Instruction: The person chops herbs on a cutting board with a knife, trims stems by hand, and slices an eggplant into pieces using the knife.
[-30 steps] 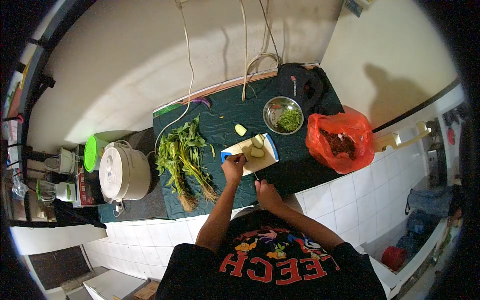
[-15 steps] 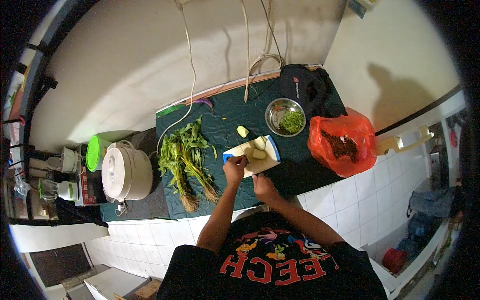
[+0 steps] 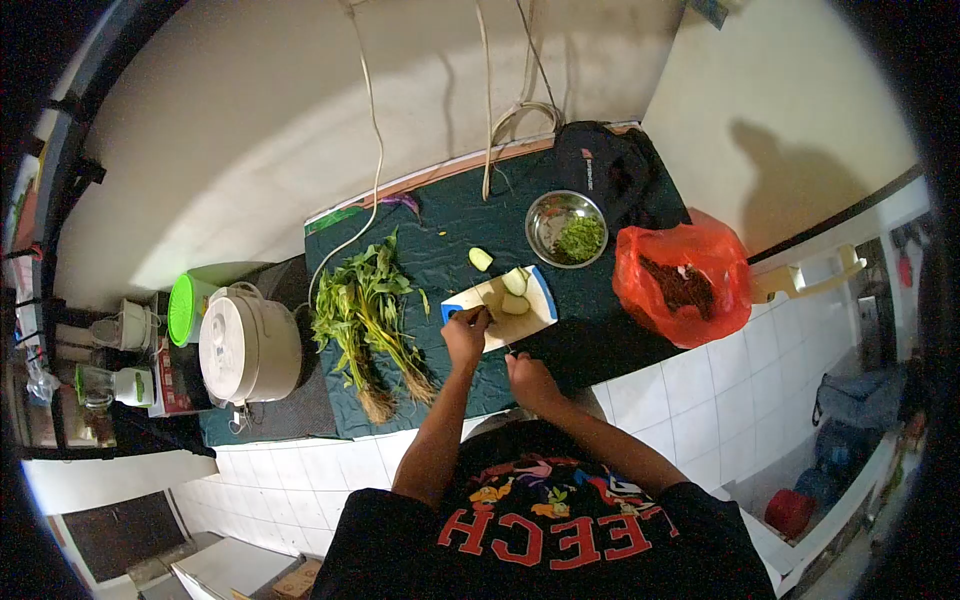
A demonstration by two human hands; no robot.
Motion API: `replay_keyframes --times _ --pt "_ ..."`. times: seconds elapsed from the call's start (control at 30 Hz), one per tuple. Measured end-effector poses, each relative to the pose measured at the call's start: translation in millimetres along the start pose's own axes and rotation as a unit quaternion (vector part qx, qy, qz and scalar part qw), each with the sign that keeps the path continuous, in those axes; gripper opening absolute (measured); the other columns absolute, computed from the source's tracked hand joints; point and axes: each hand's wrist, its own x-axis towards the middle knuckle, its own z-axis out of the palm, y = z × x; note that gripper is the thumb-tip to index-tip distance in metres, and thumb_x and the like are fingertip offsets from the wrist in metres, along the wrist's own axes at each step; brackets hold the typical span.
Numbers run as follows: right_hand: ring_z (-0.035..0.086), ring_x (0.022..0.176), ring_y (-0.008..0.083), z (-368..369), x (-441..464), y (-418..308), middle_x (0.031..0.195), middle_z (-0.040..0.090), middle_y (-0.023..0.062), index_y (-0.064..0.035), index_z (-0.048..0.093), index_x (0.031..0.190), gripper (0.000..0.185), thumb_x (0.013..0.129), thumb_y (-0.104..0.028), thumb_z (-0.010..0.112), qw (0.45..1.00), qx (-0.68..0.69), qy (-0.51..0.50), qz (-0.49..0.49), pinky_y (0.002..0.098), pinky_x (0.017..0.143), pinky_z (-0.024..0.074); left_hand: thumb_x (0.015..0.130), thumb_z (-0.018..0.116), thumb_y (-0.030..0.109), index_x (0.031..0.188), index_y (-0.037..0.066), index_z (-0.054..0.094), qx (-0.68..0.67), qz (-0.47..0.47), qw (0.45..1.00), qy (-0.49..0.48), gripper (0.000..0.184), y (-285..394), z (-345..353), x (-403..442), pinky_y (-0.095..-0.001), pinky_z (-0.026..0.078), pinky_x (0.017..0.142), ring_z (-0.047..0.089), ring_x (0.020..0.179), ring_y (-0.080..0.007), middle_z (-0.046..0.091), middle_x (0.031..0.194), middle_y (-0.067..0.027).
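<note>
Closed on a knife (image 3: pixel 512 352), your right hand (image 3: pixel 532 382) eases back to five o'clock of the board (image 3: pixel 542 302), perhaps mid-stroke, left hand (image 3: pixel 466 338) curled at eight, hold unclear.

I'm seeing a cream cutting board (image 3: pixel 542 308) with bright blue at its ends, and the cut vegetable pieces (image 3: pixel 516 283) are showing pale green. The tablecloth (image 3: pixel 465 215) is looking deep green, the leafy bundle (image 3: pixel 362 290) a fresher green running to tan roots (image 3: pixel 378 405). The plastic bag (image 3: pixel 638 305) is glowing red-orange, the bowl (image 3: pixel 540 224) is gleaming silver, and the black shirt (image 3: pixel 390 550) is flaunting red lettering (image 3: pixel 568 550) and multicoloured cartoon figures (image 3: pixel 490 497).
</note>
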Motion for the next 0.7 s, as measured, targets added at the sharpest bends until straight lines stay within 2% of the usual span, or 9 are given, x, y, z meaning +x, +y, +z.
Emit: replay_keyframes --times 0.03,0.17,0.27,0.33,0.47,0.57,0.63,0.67,0.7 --pt "0.061 0.066 0.0472 2 1 0 0.069 0.060 0.0290 0.0053 0.053 0.082 0.041 0.100 -0.030 0.043 0.999 0.020 -0.005 0.035 0.0549 0.061 0.0484 0.081 0.070 0.022 0.095 0.006 0.074 0.017 -0.005 1.000 0.001 0.023 -1 0 1 -0.0353 0.052 0.066 0.069 0.070 -0.0264 0.070 0.079 -0.0150" --pt "0.061 0.066 0.0472 11 7 1 0.069 0.060 0.0287 0.0051 0.054 0.082 0.039 0.099 -0.029 0.044 1.000 0.018 0.008 0.019 0.0551 0.061 0.0488 0.080 0.070 0.023 0.095 0.006 0.074 0.033 -0.039 0.998 -0.022 0.023 13 -13 0 -0.0345 0.052 0.066 0.069 0.069 -0.0257 0.070 0.078 -0.0139" --pt "0.062 0.066 0.0455 21 17 7 0.067 0.059 0.0273 0.0053 0.054 0.083 0.038 0.099 -0.028 0.045 0.993 -0.019 0.053 -0.105 0.0525 0.060 0.0501 0.080 0.071 0.023 0.096 0.006 0.074 0.019 -0.041 0.999 -0.019 0.024 5 -13 -1 -0.0341 0.053 0.066 0.069 0.068 -0.0256 0.070 0.078 -0.0141" --pt "0.062 0.063 0.0424 31 23 14 0.067 0.058 0.0247 0.0050 0.054 0.083 0.035 0.098 -0.026 0.046 0.989 -0.038 0.062 -0.132 0.0484 0.056 0.0512 0.079 0.071 0.023 0.097 0.006 0.074 0.043 -0.029 0.999 -0.016 0.024 1 -12 0 -0.0342 0.053 0.066 0.069 0.069 -0.0257 0.070 0.078 -0.0145" --pt "0.062 0.061 0.0394 31 23 12 0.068 0.056 0.0221 0.0042 0.055 0.082 0.033 0.098 -0.023 0.046 0.992 -0.064 0.057 -0.094 0.0457 0.051 0.0500 0.079 0.072 0.024 0.098 0.007 0.074 0.030 -0.042 0.999 -0.017 0.026 -2 -10 1 -0.0348 0.052 0.065 0.068 0.069 -0.0263 0.069 0.078 -0.0156" --pt "0.062 0.060 0.0385 24 14 7 0.070 0.058 0.0218 0.0034 0.056 0.082 0.033 0.098 -0.023 0.045 0.981 -0.125 0.094 -0.119 0.0449 0.049 0.0495 0.080 0.071 0.025 0.097 0.006 0.074 0.040 0.021 0.999 -0.001 0.025 -1 -9 1 -0.0352 0.052 0.064 0.068 0.069 -0.0269 0.069 0.078 -0.0156" --pt "0.063 0.065 0.0409 41 16 28 0.070 0.059 0.0233 0.0038 0.055 0.083 0.035 0.099 -0.027 0.046 0.940 -0.234 0.130 -0.213 0.0481 0.052 0.0500 0.079 0.071 0.024 0.096 0.006 0.074 0.042 0.015 0.999 -0.003 0.025 -4 -7 4 -0.0353 0.052 0.064 0.067 0.068 -0.0273 0.069 0.078 -0.0157" --pt "0.063 0.065 0.0409 44 15 32 0.070 0.059 0.0233 0.0038 0.055 0.083 0.035 0.099 -0.027 0.046 0.940 -0.235 0.128 -0.213 0.0481 0.052 0.0500 0.079 0.070 0.024 0.096 0.006 0.074 0.044 0.011 0.999 -0.004 0.025 -6 -6 5 -0.0354 0.052 0.064 0.067 0.068 -0.0276 0.069 0.078 -0.0158" --pt "0.063 0.067 0.0426 38 14 28 0.071 0.060 0.0250 0.0043 0.054 0.084 0.037 0.099 -0.029 0.046 0.983 -0.118 0.076 -0.114 0.0501 0.055 0.0502 0.079 0.070 0.024 0.096 0.006 0.074 0.044 0.009 0.999 -0.003 0.025 -9 -4 6 -0.0354 0.052 0.064 0.067 0.068 -0.0276 0.069 0.078 -0.0158"
